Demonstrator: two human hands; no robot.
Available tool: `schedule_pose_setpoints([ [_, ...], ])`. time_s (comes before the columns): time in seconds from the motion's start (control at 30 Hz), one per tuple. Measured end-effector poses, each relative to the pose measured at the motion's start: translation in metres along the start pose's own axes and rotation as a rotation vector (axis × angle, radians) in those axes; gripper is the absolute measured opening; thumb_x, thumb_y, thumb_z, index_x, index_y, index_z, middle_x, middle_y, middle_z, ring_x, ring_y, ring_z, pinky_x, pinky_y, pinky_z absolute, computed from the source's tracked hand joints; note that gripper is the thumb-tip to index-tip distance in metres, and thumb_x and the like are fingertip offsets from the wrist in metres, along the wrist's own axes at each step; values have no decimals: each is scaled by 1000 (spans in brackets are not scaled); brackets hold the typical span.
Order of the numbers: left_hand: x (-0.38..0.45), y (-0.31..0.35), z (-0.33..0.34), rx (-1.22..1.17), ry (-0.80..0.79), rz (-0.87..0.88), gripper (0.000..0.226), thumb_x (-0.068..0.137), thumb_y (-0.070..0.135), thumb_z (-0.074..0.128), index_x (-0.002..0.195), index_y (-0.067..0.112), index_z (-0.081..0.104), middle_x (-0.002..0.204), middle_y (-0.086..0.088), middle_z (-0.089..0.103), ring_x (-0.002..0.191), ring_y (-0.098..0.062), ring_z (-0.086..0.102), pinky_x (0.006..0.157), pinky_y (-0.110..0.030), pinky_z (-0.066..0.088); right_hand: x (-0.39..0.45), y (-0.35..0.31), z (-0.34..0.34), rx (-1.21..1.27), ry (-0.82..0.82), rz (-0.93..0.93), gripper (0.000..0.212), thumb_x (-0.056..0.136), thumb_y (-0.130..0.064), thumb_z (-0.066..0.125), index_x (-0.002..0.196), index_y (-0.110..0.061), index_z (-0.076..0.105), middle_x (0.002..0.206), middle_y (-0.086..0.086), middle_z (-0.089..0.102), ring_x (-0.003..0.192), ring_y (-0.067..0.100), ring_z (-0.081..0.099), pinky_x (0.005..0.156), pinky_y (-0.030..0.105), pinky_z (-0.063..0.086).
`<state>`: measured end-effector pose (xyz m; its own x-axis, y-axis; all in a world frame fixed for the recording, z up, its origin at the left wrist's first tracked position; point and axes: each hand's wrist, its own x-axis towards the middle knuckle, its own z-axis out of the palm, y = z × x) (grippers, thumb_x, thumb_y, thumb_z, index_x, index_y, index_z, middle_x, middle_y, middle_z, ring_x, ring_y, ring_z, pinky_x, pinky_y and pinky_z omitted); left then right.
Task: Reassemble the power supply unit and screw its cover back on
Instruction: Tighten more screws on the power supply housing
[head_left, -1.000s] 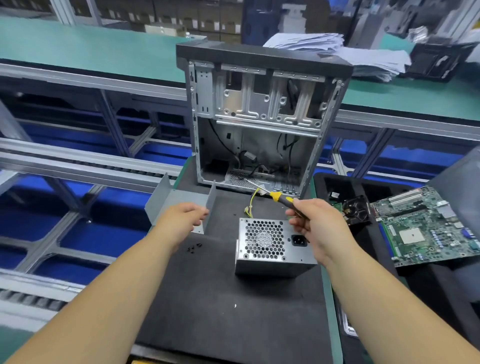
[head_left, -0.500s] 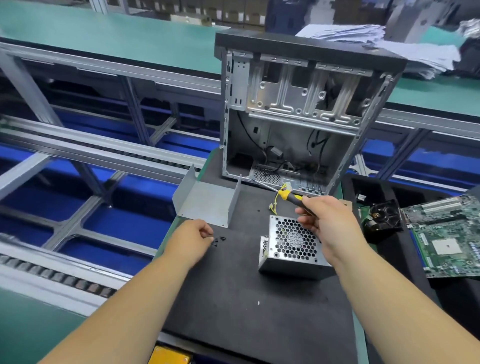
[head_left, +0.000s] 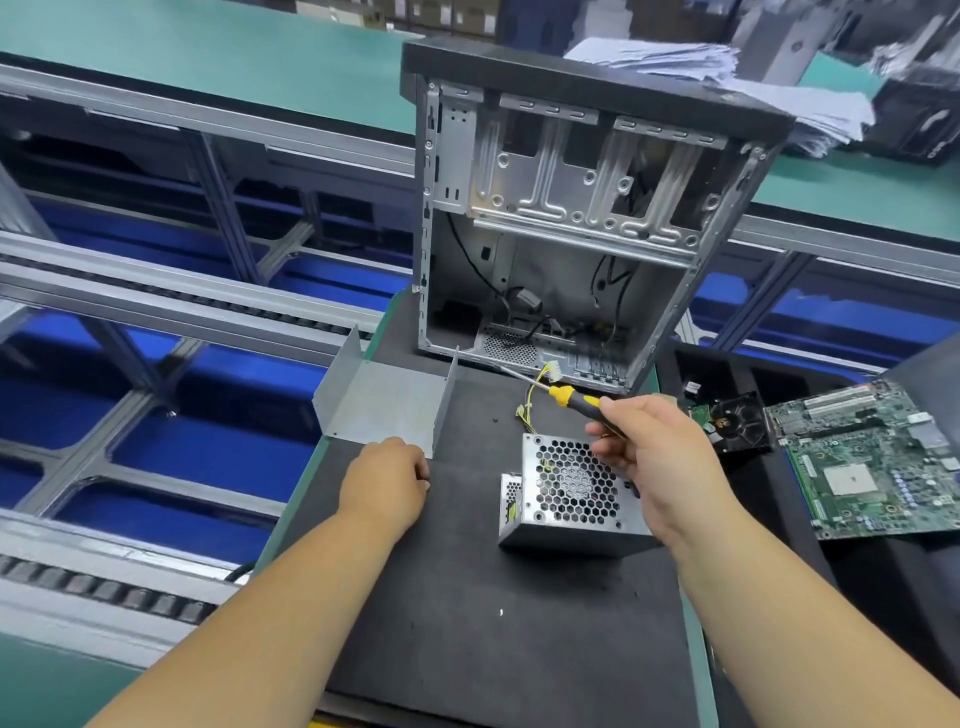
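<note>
Hiding screws beneath left hand

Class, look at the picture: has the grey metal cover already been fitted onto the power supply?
No, the cover lies apart on the mat, to the left of the power supply.

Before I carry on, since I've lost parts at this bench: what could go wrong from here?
1. The left hand is curled over the small screws on the black mat, close to the mat's left edge; a dropped screw could roll off into the conveyor gap.
2. The cover overhangs that same edge and could be knocked off.
3. The right hand holds the screwdriver beside the yellow wires of the power supply; its shaft could snag them.
</note>
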<state>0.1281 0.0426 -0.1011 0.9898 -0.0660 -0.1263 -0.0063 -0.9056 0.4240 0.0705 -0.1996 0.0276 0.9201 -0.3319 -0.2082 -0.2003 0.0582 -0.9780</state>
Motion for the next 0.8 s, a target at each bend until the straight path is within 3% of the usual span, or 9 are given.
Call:
schedule_pose_setpoints([
  [0.2, -2, 1, 3, -32, -31, 10, 6, 87, 24, 68, 85, 25, 62, 96, 4, 57, 96, -20, 53, 80, -34, 50, -1, 1, -2, -6, -4, -1, 9, 94, -17, 62, 86, -12, 60, 70, 0, 70, 57, 9, 58, 56, 20, 50],
  [0.53, 0, 0, 3, -98, -50, -23, 19, 83, 17, 73, 74, 24, 57, 87, 4, 61, 83, -18, 57, 68, -30, 46, -5, -2, -5, -21, -12, -20, 9, 93, -18, 63, 86, -13, 62, 70, 1, 71, 57, 9, 60, 64, 28, 51],
  [0.7, 1, 0, -4, -277, -13, -78, 20, 83, 15, 72, 74, 26, 58, 76, 7, 63, 70, -13, 59, 61, -26, 44, -7, -5, -7, -17, -5, -35, 10, 93, -17, 63, 85, -12, 63, 71, 3, 71, 57, 10, 59, 61, 26, 50],
  [0.8, -4, 8, -18, -525, 48, -118, 18, 86, 13, 68, 77, 28, 68, 68, 11, 63, 63, -5, 56, 55, -18, 41, -9, -8, -8, -12, -6, -42, 10, 94, -17, 62, 85, -12, 63, 71, 2, 70, 59, 11, 59, 65, 29, 51],
])
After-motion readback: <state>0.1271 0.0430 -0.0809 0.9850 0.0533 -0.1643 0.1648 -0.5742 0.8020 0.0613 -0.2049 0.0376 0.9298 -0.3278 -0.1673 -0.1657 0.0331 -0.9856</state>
